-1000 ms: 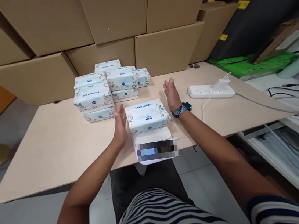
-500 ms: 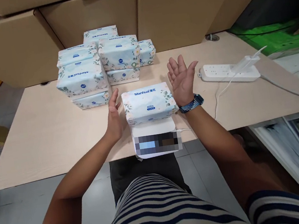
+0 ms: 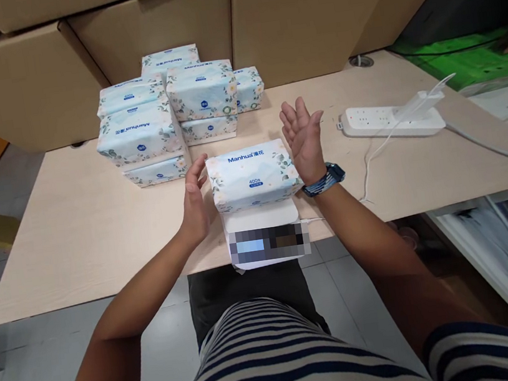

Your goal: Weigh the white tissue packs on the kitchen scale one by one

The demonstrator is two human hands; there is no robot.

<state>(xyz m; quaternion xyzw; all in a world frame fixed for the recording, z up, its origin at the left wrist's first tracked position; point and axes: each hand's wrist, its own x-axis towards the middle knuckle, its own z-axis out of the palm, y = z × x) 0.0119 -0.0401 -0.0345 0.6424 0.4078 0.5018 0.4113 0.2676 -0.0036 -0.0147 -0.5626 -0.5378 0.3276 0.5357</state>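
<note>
A pale blue, flower-printed tissue pack [image 3: 254, 174] rests on a white scale [image 3: 260, 217] at the table's front edge. The scale's display is blurred out. Just left of the pack, my left hand [image 3: 196, 202] is upright with its fingers apart and holds nothing; whether a fingertip touches the pack I cannot tell. On the other side my right hand [image 3: 304, 142] is open, palm turned up and inward, fingers spread, close to the pack's right end. A dark watch with a blue woven band [image 3: 323, 181] is on my right wrist.
Several more tissue packs [image 3: 139, 131] are stacked at the back left of the wooden table [image 3: 76, 240]. A white power strip [image 3: 390, 122] with a plug and cables lies to the right. Large cardboard boxes [image 3: 291, 21] line the back.
My right hand has shifted slightly left toward the tissue pack, and my left hand a little right toward it. The pack stays on the scale.
</note>
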